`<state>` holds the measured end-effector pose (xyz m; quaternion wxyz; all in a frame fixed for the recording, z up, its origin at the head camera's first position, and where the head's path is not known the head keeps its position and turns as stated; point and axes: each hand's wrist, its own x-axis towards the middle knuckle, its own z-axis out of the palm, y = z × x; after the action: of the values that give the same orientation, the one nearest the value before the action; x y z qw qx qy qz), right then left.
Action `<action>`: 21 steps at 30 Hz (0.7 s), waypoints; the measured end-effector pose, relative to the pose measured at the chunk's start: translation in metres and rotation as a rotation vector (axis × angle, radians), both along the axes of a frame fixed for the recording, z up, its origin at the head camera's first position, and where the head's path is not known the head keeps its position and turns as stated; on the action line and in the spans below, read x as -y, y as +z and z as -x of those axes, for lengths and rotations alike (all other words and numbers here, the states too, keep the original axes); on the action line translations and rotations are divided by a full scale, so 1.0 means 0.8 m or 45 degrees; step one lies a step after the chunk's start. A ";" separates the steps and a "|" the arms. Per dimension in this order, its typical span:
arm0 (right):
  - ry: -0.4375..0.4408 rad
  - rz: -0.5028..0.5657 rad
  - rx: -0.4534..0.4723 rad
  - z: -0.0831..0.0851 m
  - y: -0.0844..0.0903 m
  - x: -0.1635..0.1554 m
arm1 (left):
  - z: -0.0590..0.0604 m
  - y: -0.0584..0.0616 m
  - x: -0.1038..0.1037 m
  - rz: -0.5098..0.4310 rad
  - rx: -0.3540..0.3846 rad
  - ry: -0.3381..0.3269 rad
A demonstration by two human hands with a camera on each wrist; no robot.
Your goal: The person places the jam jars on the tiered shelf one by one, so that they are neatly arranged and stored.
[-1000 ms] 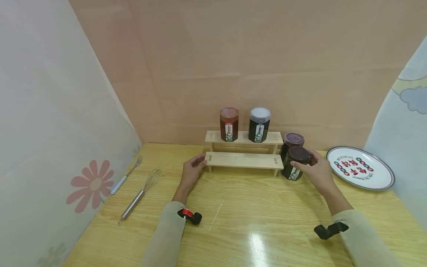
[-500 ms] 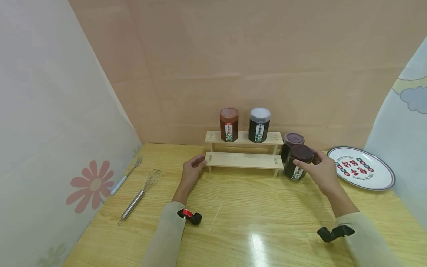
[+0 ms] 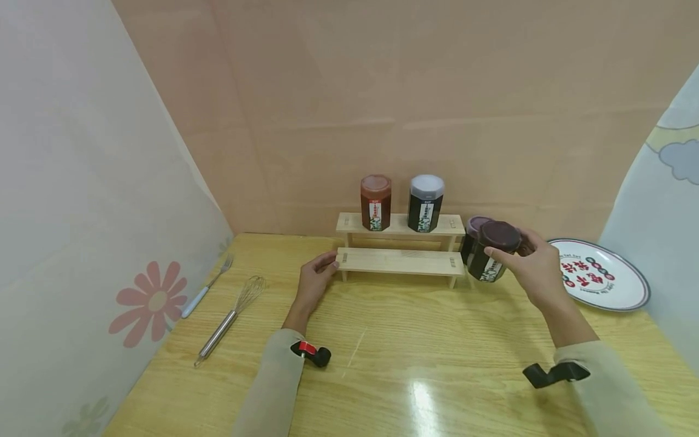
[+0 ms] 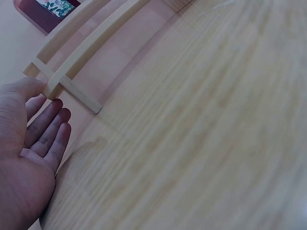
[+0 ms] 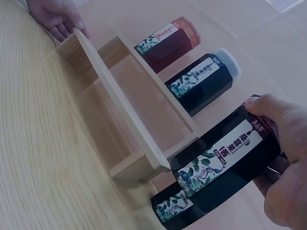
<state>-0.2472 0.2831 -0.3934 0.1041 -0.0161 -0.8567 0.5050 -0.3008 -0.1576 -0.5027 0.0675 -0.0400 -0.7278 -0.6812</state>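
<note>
Glass jar (image 3: 491, 258), dark and faceted, sits gripped in my right hand (image 3: 537, 273) just right of the pale wooden rack (image 3: 398, 261). My left hand (image 3: 314, 282), fingers relaxed, touches the rack's left edge; glossy counter (image 3: 415, 364) lies open at frame bottom.

A mock kitchen corner set up inside cloth screens

A wood-grain worktop (image 3: 382, 340) carries a stepped wooden spice rack (image 3: 398, 261) with labelled sauce jars (image 3: 375, 202), a whisk (image 3: 232, 315) and fork (image 3: 206, 287) at the left, and a printed plate (image 3: 597, 273) at the right. Plain peach backdrop (image 3: 382, 109) far behind and flower-printed fabric (image 3: 82, 212) at the left wall it in like a staged booth.
</note>
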 end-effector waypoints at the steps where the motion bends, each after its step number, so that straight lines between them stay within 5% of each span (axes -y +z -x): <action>1: 0.000 -0.006 -0.008 0.001 0.001 0.002 | 0.000 0.000 0.000 0.003 -0.002 0.000; 15: 0.134 0.233 -0.099 0.020 0.014 0.059 | -0.003 0.005 -0.003 0.006 0.012 0.013; 21: 0.177 0.236 -0.113 0.029 0.009 0.084 | -0.001 0.003 -0.002 0.016 0.021 0.011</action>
<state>-0.2707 0.2158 -0.3859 0.1047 0.0561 -0.7998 0.5884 -0.2998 -0.1562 -0.5000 0.0642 -0.0317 -0.7329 -0.6766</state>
